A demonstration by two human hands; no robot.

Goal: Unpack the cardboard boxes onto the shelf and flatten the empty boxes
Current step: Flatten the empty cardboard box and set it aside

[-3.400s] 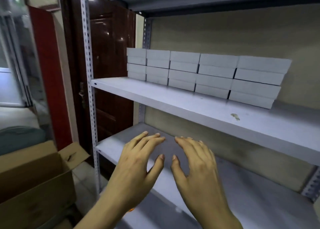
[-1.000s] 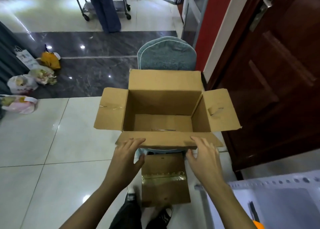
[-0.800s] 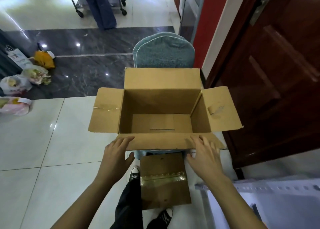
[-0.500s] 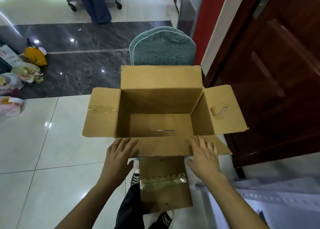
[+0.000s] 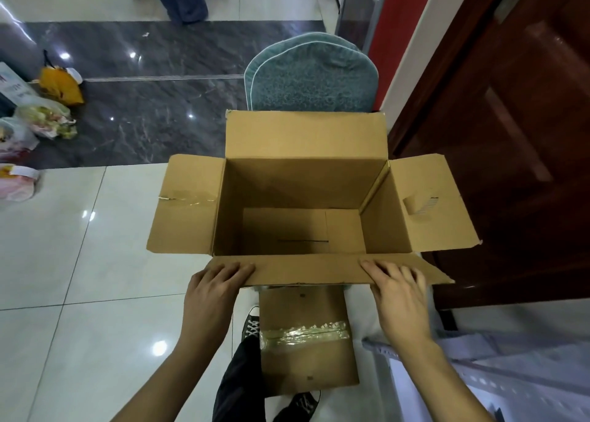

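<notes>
- The open cardboard box sits in the middle of the view with nothing inside it, its bare bottom panels showing; it appears to rest on a seat whose teal padded chair back rises just behind it.
- All four top flaps are folded outward: the far flap stands up against the chair back, the left flap carries a strip of torn tape, and the right flap has a ripped patch.
- The near flap lies spread toward the person.
- The left hand comes in from the lower left, forearm angled up; its straight fingers lie flat, palm down, on the left end of the near flap, gripping nothing.
- The right hand comes in from the lower right; its fingers are spread and straight, pressed palm down on the right end of the same flap, also holding nothing.
- Below the near flap a flat cardboard piece with crumpled clear tape across it stands near the person's dark trouser leg and black sneaker.
- The grey metal shelf shows at the lower right, beside the right forearm.
- A dark wooden door fills the right side.
- Plastic bags lie on the floor at far left.
</notes>
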